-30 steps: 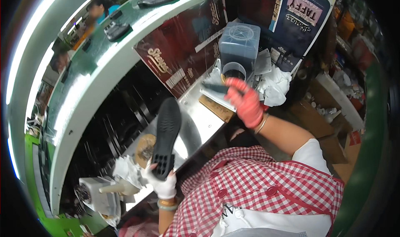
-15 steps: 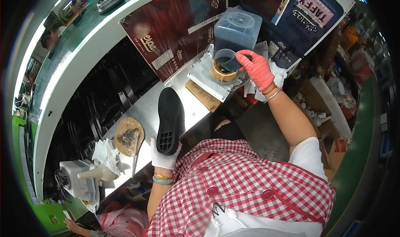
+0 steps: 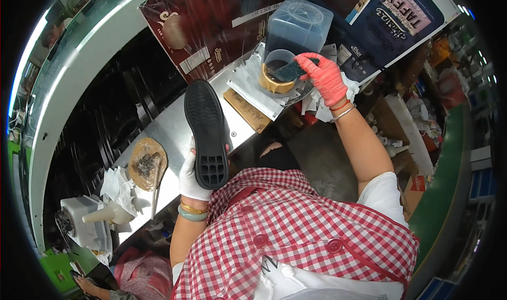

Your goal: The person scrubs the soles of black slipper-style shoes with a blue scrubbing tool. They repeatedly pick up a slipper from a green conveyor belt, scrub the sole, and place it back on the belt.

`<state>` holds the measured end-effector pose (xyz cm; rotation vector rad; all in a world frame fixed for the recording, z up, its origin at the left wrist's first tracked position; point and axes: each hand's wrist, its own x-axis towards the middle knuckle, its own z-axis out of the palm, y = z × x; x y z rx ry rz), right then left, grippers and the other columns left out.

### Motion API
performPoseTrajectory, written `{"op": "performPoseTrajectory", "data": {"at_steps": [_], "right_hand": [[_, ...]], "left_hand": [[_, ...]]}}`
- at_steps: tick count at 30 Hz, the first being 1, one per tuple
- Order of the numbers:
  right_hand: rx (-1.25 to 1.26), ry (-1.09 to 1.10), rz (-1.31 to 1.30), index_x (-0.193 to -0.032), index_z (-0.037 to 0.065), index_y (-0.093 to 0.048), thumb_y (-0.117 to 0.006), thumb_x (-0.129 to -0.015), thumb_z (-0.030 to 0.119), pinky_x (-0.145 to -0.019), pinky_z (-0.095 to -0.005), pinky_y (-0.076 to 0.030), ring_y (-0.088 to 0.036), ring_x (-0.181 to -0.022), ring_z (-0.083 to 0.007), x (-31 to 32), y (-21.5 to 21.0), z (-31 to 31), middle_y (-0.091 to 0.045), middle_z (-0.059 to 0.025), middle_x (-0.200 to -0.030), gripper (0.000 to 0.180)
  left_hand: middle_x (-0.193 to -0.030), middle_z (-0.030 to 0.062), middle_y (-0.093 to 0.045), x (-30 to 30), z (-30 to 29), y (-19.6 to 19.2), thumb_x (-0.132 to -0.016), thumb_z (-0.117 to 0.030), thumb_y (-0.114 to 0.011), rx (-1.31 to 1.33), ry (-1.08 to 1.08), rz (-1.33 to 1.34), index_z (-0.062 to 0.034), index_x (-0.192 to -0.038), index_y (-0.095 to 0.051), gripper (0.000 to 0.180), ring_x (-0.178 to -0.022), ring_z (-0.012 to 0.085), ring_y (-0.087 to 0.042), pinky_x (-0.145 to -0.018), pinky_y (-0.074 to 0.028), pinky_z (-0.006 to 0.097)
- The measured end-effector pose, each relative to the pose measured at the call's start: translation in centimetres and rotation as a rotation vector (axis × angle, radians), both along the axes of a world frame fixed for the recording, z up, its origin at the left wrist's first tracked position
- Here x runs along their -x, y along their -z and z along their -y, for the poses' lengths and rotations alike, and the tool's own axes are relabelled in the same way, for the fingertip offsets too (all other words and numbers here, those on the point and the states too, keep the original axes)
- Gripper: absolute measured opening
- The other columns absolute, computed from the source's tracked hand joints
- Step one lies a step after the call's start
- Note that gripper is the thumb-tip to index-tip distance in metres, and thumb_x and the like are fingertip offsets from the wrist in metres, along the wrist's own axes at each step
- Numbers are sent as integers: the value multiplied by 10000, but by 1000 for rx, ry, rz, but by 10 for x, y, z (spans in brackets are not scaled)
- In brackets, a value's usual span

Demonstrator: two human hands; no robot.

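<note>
My left hand (image 3: 190,177), in a white glove with bare fingertips, is closed around the heel half of a black shoe sole (image 3: 205,121). The sole stands lengthwise, its heel with a grid of square hollows towards me. In a red-pink glove, my right hand (image 3: 325,80) pinches a dark green flat-handled tool (image 3: 293,71). The tool's far end dips into a clear cup banded with tan tape (image 3: 275,84), so its tip is hidden. Behind the cup rises a translucent bluish upturned container (image 3: 299,28).
On the narrow metal bench lie a taped tan block (image 3: 247,111), a round tan pad with dark residue (image 3: 147,164) and a stick (image 3: 156,186). A whitish nozzled bottle (image 3: 113,214) sits at lower left. Printed boards (image 3: 206,25) line the back. Another person's hand (image 3: 87,285) shows at lower left.
The sole in my left hand has risen and tilted slightly, with more fingers showing around it. My right hand keeps the tool at the cup. The whole view has shifted a little.
</note>
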<state>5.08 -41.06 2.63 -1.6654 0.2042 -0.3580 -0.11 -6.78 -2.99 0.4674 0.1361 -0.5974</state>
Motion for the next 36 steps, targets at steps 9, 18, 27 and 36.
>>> {"op": "performPoseTrajectory", "data": {"at_steps": [9, 18, 27, 36], "right_hand": [[-422, -112, -32, -969, 48, -629, -582, -900, 261, -435, -134, -363, -570, -548, -46, 39, -9, -73, -631, -15, -779, 228], [-453, -246, -66, -985, 19, -629, -572, -903, 235, -460, -161, -417, -610, -585, -86, 46, -15, -170, -653, -51, -858, 237], [-376, -319, -164, -1009, 21, -625, -567, -906, 240, -491, -173, -439, -622, -607, -101, 54, -15, -177, -653, -46, -895, 249], [-295, -373, -273, -981, 29, -643, -569, -902, 240, -490, -180, -438, -629, -619, -97, 74, -18, -193, -647, -39, -773, 237]], "left_hand": [[-1343, 191, -391, 10, -3, 10, -868, -574, -445, 103, -40, -17, -145, -1420, -242, 728, -1171, 386, -472, -853, -509, 465], [-1286, 190, -470, 22, -13, -4, -802, -705, -416, 102, -77, 102, -58, -1318, -401, 827, -1168, 368, -481, -842, -495, 493], [-1267, 178, -448, 21, -13, -15, -796, -730, -382, -5, -102, 61, -135, -1412, -238, 869, -1061, 320, -541, -797, -535, 433], [-1296, 164, -443, 10, -18, -12, -847, -708, -268, 119, -178, 81, -135, -1403, -277, 798, -1141, 315, -488, -949, -416, 449]]}}
